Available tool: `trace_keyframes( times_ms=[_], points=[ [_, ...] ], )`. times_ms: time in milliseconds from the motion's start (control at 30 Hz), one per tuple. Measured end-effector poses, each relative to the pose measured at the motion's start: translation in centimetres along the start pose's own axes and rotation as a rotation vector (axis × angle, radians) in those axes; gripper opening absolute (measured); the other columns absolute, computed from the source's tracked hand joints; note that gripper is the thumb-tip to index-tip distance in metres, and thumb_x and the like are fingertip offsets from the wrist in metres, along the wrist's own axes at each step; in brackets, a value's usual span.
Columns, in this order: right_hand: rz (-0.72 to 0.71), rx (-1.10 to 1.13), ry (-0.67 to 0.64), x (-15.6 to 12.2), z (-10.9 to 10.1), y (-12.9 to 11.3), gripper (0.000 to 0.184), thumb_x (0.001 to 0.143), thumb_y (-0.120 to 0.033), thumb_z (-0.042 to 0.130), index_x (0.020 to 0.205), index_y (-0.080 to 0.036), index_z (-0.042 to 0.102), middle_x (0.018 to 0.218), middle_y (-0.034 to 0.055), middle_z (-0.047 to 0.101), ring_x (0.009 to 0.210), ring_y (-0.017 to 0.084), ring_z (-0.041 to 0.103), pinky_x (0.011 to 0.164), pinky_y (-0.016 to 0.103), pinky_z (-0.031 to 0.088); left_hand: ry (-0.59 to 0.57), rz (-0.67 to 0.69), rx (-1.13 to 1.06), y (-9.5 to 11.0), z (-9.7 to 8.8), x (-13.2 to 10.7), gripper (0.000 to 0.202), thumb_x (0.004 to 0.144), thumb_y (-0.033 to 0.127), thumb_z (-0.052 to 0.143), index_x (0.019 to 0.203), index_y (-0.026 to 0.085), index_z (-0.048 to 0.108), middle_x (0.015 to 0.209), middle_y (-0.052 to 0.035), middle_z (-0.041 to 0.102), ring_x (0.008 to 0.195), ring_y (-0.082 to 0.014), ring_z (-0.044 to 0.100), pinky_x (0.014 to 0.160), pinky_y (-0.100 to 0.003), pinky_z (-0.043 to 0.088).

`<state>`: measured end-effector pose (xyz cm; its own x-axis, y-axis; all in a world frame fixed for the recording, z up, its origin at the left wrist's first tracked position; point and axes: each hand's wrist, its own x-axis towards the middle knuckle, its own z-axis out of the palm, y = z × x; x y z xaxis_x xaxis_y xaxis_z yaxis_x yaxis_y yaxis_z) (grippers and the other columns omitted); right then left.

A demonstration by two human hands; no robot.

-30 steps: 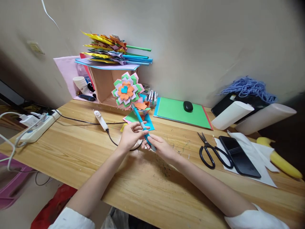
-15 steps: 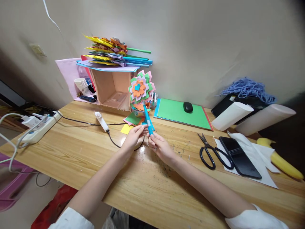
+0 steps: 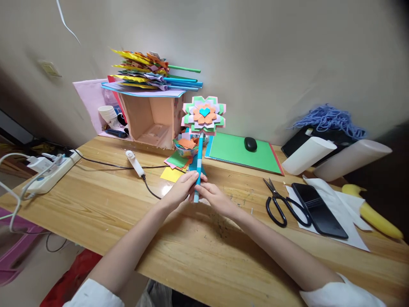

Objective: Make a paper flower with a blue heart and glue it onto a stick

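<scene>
A layered paper flower [image 3: 204, 116] in pink, green, lilac and orange, with a blue heart at its centre, stands upright above the table on a blue rolled-paper stem. My left hand [image 3: 185, 187] has its fingers closed round the stem from the left. From the right, my right hand [image 3: 214, 195] grips the same stem low down, near its bottom end. Some fingers behind the stem are hidden. Behind the stem lie a yellow paper square [image 3: 172, 174] and green paper pieces [image 3: 179, 159]. A small bowl of paper scraps [image 3: 185, 149] stands just beyond them.
A white corded tool [image 3: 135, 163] lies left of my hands. At the right are black-handled scissors [image 3: 281, 200], a phone [image 3: 319, 210] and a banana [image 3: 380, 219]. An open box [image 3: 150, 115] carries stacked paper flowers [image 3: 140, 70]. A mouse [image 3: 251, 144] rests on green sheets [image 3: 230, 149].
The flower has moved right and turned from a leftward tilt to upright, its face now toward me. Both hands have gone with the stem, whose lower end now shows.
</scene>
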<state>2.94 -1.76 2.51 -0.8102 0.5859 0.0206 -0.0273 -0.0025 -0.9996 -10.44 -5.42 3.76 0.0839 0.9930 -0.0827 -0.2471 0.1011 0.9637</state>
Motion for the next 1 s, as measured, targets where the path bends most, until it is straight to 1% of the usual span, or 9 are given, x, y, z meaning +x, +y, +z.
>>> trace_keyframes(
  times_ms=[67,133,200,233,300,367,467,633,1000],
  points=[
    [-0.056,-0.285,0.023,-0.2,-0.7,-0.6,0.033,0.083,-0.045,0.049,0.071,-0.017,0.061,0.072,0.0025,0.061,0.068,0.016,0.055,0.066,0.029,0.042,0.118,0.098,0.027,-0.4,0.0,0.3,0.032,0.077,0.047,0.055,0.076,0.015,0.057,0.066,0.0019,0.053,0.052,-0.0077,0.049,0.048,-0.02,0.039],
    [-0.145,-0.488,0.124,-0.3,-1.3,-1.1,0.025,0.083,-0.04,0.052,0.076,-0.019,0.063,0.075,0.0027,0.062,0.07,0.016,0.056,0.064,0.029,0.042,0.194,0.164,0.023,-0.8,0.0,0.6,0.032,0.077,0.046,0.056,0.071,0.015,0.053,0.067,0.0022,0.05,0.059,-0.0077,0.048,0.056,-0.019,0.041],
    [-0.243,-0.582,0.256,-0.4,-1.8,-1.6,0.018,0.082,-0.036,0.054,0.086,-0.021,0.061,0.079,0.0036,0.062,0.071,0.017,0.056,0.064,0.03,0.043,0.203,0.151,-0.024,-1.1,0.2,0.8,0.031,0.076,0.046,0.055,0.072,0.016,0.049,0.066,0.0036,0.047,0.058,-0.0074,0.046,0.056,-0.019,0.042],
    [-0.288,-0.604,0.311,-0.4,-1.9,-1.7,0.017,0.082,-0.034,0.054,0.092,-0.021,0.059,0.083,0.0044,0.062,0.074,0.018,0.057,0.065,0.031,0.044,0.195,0.133,-0.062,-1.2,0.4,0.8,0.031,0.077,0.047,0.055,0.073,0.017,0.048,0.065,0.0045,0.045,0.056,-0.0072,0.045,0.055,-0.02,0.042],
    [-0.358,-0.64,0.364,-0.4,-1.9,-1.9,0.023,0.082,-0.029,0.055,0.104,-0.022,0.054,0.092,0.0061,0.06,0.083,0.019,0.057,0.071,0.033,0.046,0.184,0.114,-0.139,-1.3,0.8,0.7,0.031,0.077,0.048,0.054,0.076,0.018,0.045,0.063,0.006,0.041,0.051,-0.0065,0.042,0.049,-0.019,0.04],
    [-0.399,-0.688,0.363,-0.4,-1.8,-1.9,0.029,0.082,-0.025,0.054,0.11,-0.023,0.051,0.099,0.0073,0.058,0.09,0.02,0.055,0.077,0.035,0.046,0.199,0.115,-0.174,-1.5,1.3,0.6,0.031,0.077,0.048,0.054,0.078,0.019,0.043,0.06,0.0071,0.036,0.047,-0.005,0.035,0.042,-0.015,0.032],
    [-0.429,-0.737,0.35,-0.4,-1.6,-1.8,0.03,0.083,-0.023,0.052,0.112,-0.023,0.05,0.102,0.0079,0.056,0.092,0.022,0.054,0.08,0.038,0.045,0.224,0.107,-0.171,-1.9,1.9,0.3,0.034,0.076,0.051,0.054,0.077,0.019,0.043,0.058,0.0079,0.031,0.044,-0.0038,0.027,0.039,-0.014,0.02],
    [-0.437,-0.793,0.343,-0.5,-1.5,-1.8,0.027,0.084,-0.022,0.05,0.111,-0.022,0.05,0.101,0.0081,0.055,0.093,0.022,0.054,0.083,0.039,0.044,0.244,0.116,-0.162,-2.5,2.6,0.0,0.037,0.074,0.053,0.055,0.076,0.019,0.043,0.058,0.0073,0.031,0.046,-0.0047,0.026,0.04,-0.015,0.019],
    [-0.464,-0.84,0.338,-0.5,-1.6,-2.0,0.021,0.084,-0.023,0.049,0.105,-0.021,0.052,0.099,0.0091,0.056,0.092,0.023,0.053,0.081,0.039,0.044,0.24,0.112,-0.144,-2.9,2.7,0.0,0.035,0.077,0.053,0.052,0.075,0.02,0.041,0.057,0.0076,0.028,0.045,-0.0054,0.024,0.041,-0.016,0.018]
  ],
)
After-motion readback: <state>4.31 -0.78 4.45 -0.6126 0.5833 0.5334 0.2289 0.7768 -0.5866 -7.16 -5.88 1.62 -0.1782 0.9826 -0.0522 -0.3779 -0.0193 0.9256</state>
